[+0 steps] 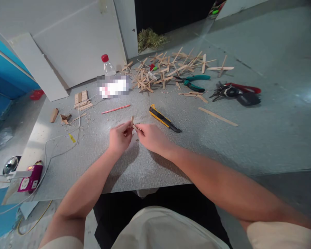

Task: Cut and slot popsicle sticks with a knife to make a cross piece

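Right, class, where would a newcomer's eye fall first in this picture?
Probably on the heap of crossed sticks at the back middle of the table, with green-handled pliers at its right edge. Next, perhaps, the yellow-and-black cutter, lying just beyond the right hand. Near the centre, that hand and the left hand meet, pinching small wood pieces.

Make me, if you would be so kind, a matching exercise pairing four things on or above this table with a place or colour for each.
Things:
1. Small wooden pieces
2. Utility knife
3. Pencil
4. Pliers

Places and colours:
A. Teal-handled
B. Red-patterned
C. At the fingertips of the left hand and right hand
D. Black and yellow

Right pairs: 1-C, 2-D, 3-B, 4-A
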The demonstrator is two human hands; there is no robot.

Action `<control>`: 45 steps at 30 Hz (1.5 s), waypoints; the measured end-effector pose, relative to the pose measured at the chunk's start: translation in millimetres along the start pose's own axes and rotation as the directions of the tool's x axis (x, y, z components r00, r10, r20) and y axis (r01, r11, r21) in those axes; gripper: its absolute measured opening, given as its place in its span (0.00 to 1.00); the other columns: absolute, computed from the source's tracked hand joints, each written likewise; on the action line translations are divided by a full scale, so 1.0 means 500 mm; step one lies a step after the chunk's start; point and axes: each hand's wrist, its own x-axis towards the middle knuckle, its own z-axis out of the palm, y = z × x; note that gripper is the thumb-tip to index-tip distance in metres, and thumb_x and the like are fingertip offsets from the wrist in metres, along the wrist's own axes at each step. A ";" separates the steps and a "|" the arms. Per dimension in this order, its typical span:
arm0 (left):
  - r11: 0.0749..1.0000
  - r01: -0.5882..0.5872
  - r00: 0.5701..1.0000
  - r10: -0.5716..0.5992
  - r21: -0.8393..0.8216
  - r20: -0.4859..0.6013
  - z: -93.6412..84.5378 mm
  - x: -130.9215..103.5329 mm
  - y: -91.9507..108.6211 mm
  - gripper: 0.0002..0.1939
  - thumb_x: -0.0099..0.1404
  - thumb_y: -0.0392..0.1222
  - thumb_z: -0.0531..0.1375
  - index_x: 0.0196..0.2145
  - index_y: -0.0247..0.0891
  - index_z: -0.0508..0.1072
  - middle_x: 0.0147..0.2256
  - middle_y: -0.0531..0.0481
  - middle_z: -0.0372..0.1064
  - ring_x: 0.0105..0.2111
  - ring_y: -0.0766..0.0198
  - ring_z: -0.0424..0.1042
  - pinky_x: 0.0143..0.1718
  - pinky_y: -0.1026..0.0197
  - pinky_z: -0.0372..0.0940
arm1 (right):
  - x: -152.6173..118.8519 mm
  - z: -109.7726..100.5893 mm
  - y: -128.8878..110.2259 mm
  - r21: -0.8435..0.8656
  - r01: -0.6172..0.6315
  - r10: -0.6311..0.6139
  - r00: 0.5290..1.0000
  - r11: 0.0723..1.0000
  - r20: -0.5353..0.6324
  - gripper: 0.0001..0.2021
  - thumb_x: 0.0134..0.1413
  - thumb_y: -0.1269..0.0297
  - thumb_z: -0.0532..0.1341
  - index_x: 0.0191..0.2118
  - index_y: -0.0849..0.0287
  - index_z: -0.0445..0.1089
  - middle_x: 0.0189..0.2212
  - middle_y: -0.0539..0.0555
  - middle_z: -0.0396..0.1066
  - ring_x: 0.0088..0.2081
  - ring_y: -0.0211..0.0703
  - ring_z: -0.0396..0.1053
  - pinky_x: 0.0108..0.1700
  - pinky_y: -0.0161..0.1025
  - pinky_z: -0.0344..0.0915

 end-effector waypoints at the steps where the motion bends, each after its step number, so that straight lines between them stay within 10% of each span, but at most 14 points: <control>1: 0.998 0.060 0.998 -0.060 -0.009 0.011 -0.003 0.002 -0.001 0.15 0.62 0.30 0.59 0.43 0.38 0.82 0.30 0.50 0.79 0.25 0.69 0.75 0.28 0.69 0.66 | 0.000 0.001 0.001 0.002 -0.001 0.001 1.000 1.000 -0.004 0.11 0.65 0.71 0.55 0.32 0.57 0.71 0.26 0.53 0.72 0.26 0.40 0.63 0.31 0.40 0.48; 6: 0.962 0.247 0.969 -0.241 -0.119 0.060 -0.013 0.009 -0.014 0.11 0.64 0.35 0.62 0.42 0.40 0.82 0.31 0.51 0.80 0.30 0.63 0.81 0.27 0.69 0.69 | 0.003 0.002 0.013 0.152 -0.024 0.032 0.998 0.988 -0.054 0.09 0.68 0.65 0.52 0.40 0.56 0.70 0.23 0.50 0.68 0.26 0.41 0.63 0.31 0.40 0.51; 13: 0.979 -0.148 0.987 0.155 0.140 -0.041 -0.014 -0.009 -0.001 0.10 0.70 0.37 0.60 0.43 0.39 0.82 0.34 0.47 0.82 0.30 0.67 0.79 0.31 0.68 0.69 | 0.021 0.016 0.027 0.760 -0.101 0.152 0.988 0.642 0.003 0.09 0.61 0.56 0.59 0.40 0.51 0.58 0.22 0.42 0.61 0.21 0.37 0.56 0.26 0.37 0.51; 18: 0.909 -0.311 0.941 0.336 0.276 -0.047 -0.021 -0.016 0.015 0.08 0.73 0.38 0.60 0.42 0.39 0.81 0.33 0.48 0.82 0.27 0.69 0.78 0.25 0.68 0.64 | 0.019 0.007 0.029 0.698 -0.025 0.091 0.994 0.716 -0.057 0.12 0.57 0.51 0.64 0.37 0.53 0.64 0.21 0.43 0.59 0.23 0.37 0.55 0.28 0.39 0.50; 30: 0.970 -0.238 0.961 0.228 -0.046 -0.154 -0.015 -0.002 0.001 0.06 0.69 0.45 0.67 0.40 0.41 0.82 0.38 0.46 0.81 0.35 0.66 0.80 0.37 0.64 0.75 | 0.020 0.006 0.031 0.610 0.071 0.017 0.990 0.790 -0.137 0.10 0.57 0.55 0.62 0.33 0.55 0.67 0.25 0.47 0.67 0.29 0.40 0.65 0.36 0.41 0.60; 45: 0.932 -0.272 0.857 0.348 0.241 -0.380 -0.043 0.011 0.002 0.03 0.65 0.40 0.69 0.37 0.44 0.79 0.43 0.47 0.76 0.44 0.57 0.72 0.49 0.50 0.67 | 0.013 -0.006 0.032 0.563 0.184 -0.016 0.957 0.805 -0.290 0.08 0.61 0.57 0.63 0.36 0.55 0.68 0.26 0.48 0.71 0.30 0.40 0.70 0.38 0.41 0.66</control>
